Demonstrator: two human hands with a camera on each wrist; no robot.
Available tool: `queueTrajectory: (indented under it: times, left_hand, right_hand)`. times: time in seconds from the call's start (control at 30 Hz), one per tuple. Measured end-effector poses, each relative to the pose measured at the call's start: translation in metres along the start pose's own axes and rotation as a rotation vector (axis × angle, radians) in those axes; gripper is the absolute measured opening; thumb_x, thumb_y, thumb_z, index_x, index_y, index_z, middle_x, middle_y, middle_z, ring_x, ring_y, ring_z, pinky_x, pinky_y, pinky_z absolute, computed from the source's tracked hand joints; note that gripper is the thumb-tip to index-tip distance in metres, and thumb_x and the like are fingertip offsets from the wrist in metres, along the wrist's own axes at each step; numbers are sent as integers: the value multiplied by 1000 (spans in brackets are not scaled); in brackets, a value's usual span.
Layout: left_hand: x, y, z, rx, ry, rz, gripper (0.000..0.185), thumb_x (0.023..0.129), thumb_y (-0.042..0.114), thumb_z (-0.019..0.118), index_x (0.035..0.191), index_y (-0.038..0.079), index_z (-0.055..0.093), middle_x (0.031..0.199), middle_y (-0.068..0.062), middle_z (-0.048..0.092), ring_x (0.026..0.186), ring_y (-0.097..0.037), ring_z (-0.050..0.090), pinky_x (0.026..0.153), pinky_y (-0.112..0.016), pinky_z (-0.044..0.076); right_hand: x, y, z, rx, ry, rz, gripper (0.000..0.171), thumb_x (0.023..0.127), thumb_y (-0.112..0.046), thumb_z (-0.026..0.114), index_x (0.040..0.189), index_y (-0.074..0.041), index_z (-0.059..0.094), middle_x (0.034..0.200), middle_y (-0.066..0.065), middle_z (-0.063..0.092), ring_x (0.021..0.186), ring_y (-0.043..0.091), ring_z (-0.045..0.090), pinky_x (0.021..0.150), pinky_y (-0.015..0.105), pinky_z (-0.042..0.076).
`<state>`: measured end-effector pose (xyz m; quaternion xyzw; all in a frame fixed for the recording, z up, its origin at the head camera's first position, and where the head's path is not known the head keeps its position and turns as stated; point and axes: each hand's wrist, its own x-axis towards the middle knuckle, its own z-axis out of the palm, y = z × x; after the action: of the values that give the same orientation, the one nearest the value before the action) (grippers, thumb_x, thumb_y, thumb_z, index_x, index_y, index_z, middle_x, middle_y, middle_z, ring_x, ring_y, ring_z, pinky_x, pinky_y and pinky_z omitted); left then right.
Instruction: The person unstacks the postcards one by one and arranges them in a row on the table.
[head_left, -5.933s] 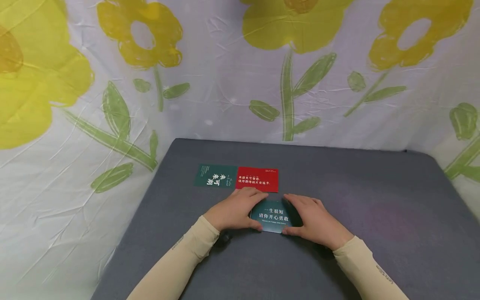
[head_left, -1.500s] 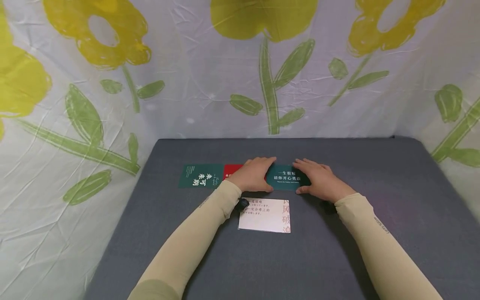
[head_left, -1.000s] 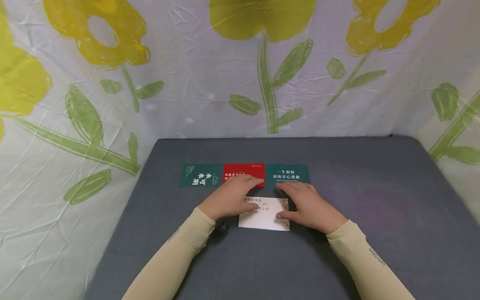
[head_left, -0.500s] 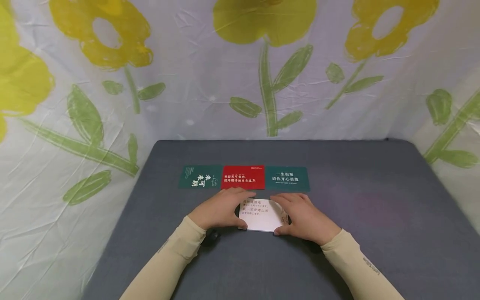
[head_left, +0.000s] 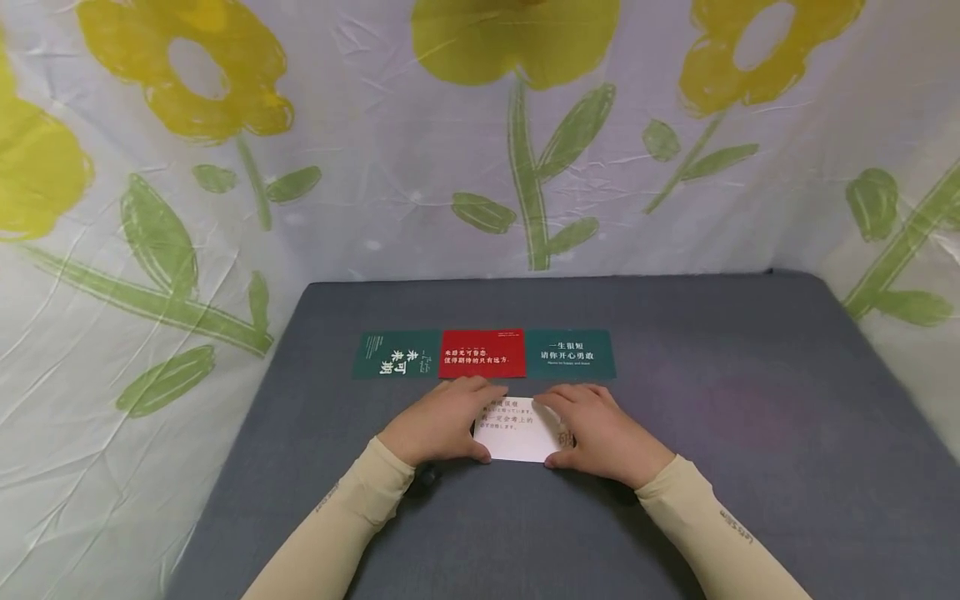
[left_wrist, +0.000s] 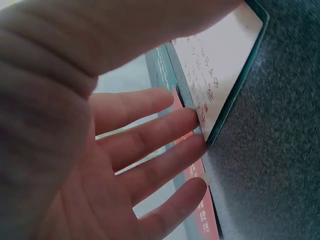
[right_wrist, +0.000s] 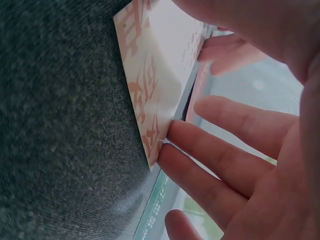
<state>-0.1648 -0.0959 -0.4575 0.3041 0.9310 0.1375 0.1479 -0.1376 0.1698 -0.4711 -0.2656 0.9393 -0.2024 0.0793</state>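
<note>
White card [head_left: 517,430] is lying on the grey mat [head_left: 750,433], just below a row of three cards [head_left: 483,353]. We are pinching its short edges between thumb and fingertips, left hand [head_left: 438,422] and right hand [head_left: 600,433]. It looks thin, light, bendable; edges are probably our best hold.
</note>
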Motion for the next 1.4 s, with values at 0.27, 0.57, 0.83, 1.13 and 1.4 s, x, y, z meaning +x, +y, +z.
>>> queueTrajectory:
  times: [0.27,0.57,0.83,1.13,1.4]
  left_hand:
    - [0,2,0,23,2,8,93,75,39,99,155,13,58,143,-4,65,125,-19,61,114,-45,52]
    - [0,0,3,41,-1,9,89,78,39,97,155,16,59,135,-3,65,112,-15,59,104,-41,56]
    - [-1,0,5,20,-9,0,92,78,37,97,158,17,56,135,-2,64,109,-14,58,96,-36,58]
    - [-4,4,0,-23,0,13,94,80,37,97,161,17,52,140,-2,63,116,-16,59,101,-38,58]
    - [-3,4,-3,-53,7,21,96,80,36,96,162,19,50,140,-1,61,117,-14,58,99,-35,59]
  right_hand:
    - [1,-1,0,-7,8,4,74,77,-34,98,141,-12,69,139,5,70,132,28,63,121,60,39]
    - [2,0,0,-13,6,-3,75,76,-33,99,142,-11,68,138,5,70,132,28,63,122,60,39]
    - [1,4,1,-14,8,-39,76,77,-33,99,141,-10,68,137,5,70,131,29,64,121,60,40]
    - [-1,6,-6,28,-4,-25,76,78,-34,98,144,-13,66,141,3,68,132,25,63,123,60,38]
    - [-1,8,-10,35,-4,-17,79,78,-35,98,147,-14,65,144,2,66,134,25,62,120,57,39]
